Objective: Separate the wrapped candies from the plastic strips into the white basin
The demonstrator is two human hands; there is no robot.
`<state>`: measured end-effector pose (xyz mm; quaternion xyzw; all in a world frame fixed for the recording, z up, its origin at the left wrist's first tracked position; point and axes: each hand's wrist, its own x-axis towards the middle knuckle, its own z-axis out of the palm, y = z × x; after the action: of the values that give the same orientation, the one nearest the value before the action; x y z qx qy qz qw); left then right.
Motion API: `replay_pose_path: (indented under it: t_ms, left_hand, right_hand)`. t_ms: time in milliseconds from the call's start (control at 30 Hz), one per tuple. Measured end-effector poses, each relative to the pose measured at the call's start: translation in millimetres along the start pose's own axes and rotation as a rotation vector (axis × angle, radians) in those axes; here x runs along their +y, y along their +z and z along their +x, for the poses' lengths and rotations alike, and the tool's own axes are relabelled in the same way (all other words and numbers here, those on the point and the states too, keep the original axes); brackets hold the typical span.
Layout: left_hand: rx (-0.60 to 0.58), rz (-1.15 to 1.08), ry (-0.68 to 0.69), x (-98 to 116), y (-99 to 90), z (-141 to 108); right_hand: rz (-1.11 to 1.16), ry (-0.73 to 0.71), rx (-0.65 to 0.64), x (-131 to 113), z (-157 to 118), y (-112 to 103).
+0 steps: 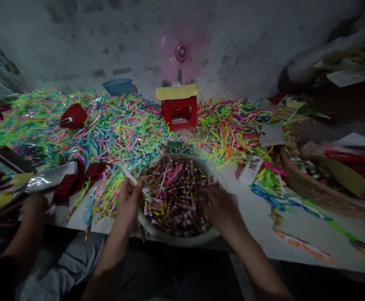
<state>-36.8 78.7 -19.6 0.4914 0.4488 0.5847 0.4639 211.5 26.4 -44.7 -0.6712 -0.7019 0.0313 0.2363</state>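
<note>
A wide pale basin (221, 177) stands before me, full of small, short sticks (182, 200) with multicoloured patterned wrapping. A few pink and white strips lie on top of them. At the basin's left rim my left hand (128, 196) is closed in a pinch on a white plastic strip (129, 174), whose end sticks up past the fingers. Inside the right side of the basin, my right hand (221, 209) reaches down with curled fingers among the sticks. Its fingertips are dark and partly hidden, so whatever they grip cannot be made out.
Heaped coloured strips (122, 125) cover the table's back. A red stool (179, 110) there carries a spinning pink fan (181, 52). A red bowl (74, 116), blue basin (118, 86), white remote-like device (250, 170) and woven tray (320, 188) lie around. Another person's hand (34, 205) is at left.
</note>
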Motion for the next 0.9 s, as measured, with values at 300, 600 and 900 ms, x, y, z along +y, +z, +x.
replay_pose_path:
  t_ms: [300,600,900]
  left_hand:
    - [0.047,1.449,0.105,5,-40.7,69]
    - [-0.383,1.422,0.211,-19,38.0,63]
    - [-0.336,1.153,0.186,-26,41.4,65]
  right_hand:
    - [-0.375,0.030,0.009,25,-5,3]
    - [-0.145,-0.083,0.119,29,-12,10]
    - [0.496,-0.049,0.118,-9,-12,27]
